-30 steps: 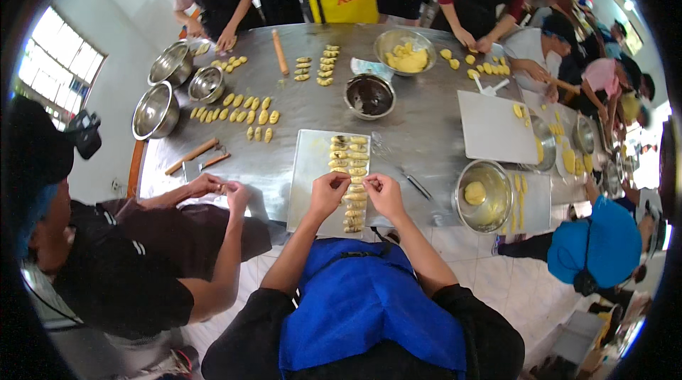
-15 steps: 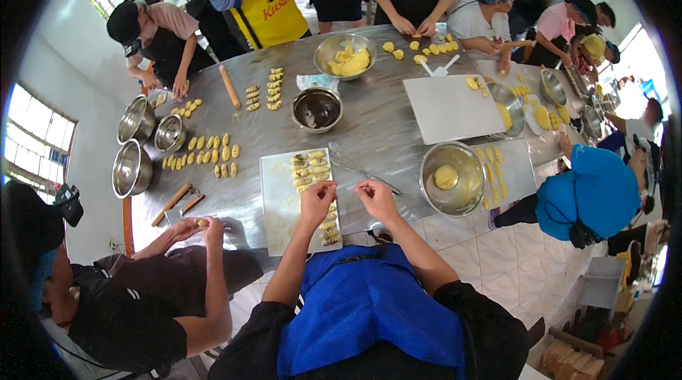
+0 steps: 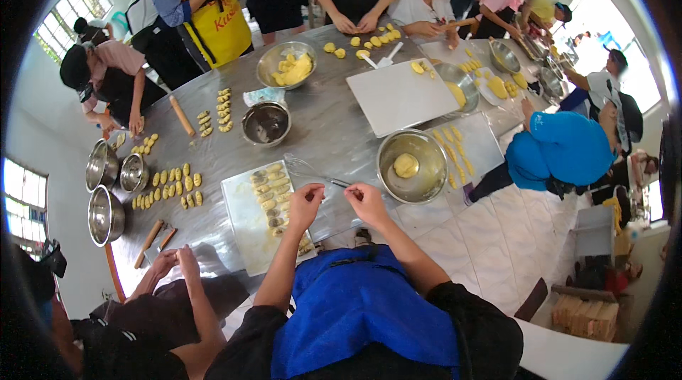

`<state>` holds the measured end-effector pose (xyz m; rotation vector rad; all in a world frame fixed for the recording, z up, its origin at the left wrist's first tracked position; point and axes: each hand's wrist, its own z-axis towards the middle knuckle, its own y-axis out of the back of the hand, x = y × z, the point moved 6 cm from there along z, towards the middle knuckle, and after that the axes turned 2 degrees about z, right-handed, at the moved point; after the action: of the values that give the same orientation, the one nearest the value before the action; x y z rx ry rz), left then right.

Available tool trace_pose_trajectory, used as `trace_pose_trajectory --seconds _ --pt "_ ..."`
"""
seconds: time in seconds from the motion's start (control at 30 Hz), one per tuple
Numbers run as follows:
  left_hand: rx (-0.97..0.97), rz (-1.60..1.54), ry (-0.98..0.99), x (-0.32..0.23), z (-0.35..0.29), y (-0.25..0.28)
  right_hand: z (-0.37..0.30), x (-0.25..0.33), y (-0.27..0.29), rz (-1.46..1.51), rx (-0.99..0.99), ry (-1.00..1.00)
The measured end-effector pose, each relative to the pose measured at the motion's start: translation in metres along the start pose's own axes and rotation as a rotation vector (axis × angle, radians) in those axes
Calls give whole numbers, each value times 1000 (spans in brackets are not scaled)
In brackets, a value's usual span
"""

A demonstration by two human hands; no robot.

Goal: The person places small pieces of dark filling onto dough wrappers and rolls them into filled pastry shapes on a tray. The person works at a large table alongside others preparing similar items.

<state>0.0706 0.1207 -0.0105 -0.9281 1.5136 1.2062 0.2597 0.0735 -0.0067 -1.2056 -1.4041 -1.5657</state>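
Above the table's near edge, my left hand (image 3: 306, 206) is closed, with its fingers curled and pressed together. Facing it across a small gap is my right hand (image 3: 365, 202), its fingertips also pinched. Whatever either hand holds, if anything, is too small to make out. Beneath and beside my left hand lies a white tray (image 3: 240, 214) bearing rows of small shaped dough pieces (image 3: 268, 192) with dark streaks. A wire whisk (image 3: 312, 172) lies just beyond my hands. Near my right hand stands a steel bowl (image 3: 415, 194) with a yellow dough ball (image 3: 406, 165) inside.
A bowl of dark filling (image 3: 266, 125) and a bowl of yellow dough (image 3: 290, 71) stand farther back. Right of them lie a white board (image 3: 398, 101) and dough strips (image 3: 455, 150). At left are steel bowls (image 3: 105, 215) and a co-worker's hands (image 3: 177, 261). Other people surround the table.
The view has swung right, so the table's things sit farther left in it. My hands have come off the tray's middle toward its right side, both still pinched.
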Motion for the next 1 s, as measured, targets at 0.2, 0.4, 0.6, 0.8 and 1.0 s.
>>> trace_pose_trajectory --seconds 0.2,0.4,0.6,0.8,1.0 --pt "53 12 9 3 3 -10 -9 5 8 45 -55 11" --pt "74 2 14 0 6 -16 -15 5 17 -15 -69 -6" --pt "84 17 -8 0 6 -14 -15 11 14 -18 -74 -15" --pt "70 -24 -12 7 5 -8 -13 11 8 0 -54 -12" --pt "54 -15 -5 8 2 -1 -11 10 1 -1 -35 -13"
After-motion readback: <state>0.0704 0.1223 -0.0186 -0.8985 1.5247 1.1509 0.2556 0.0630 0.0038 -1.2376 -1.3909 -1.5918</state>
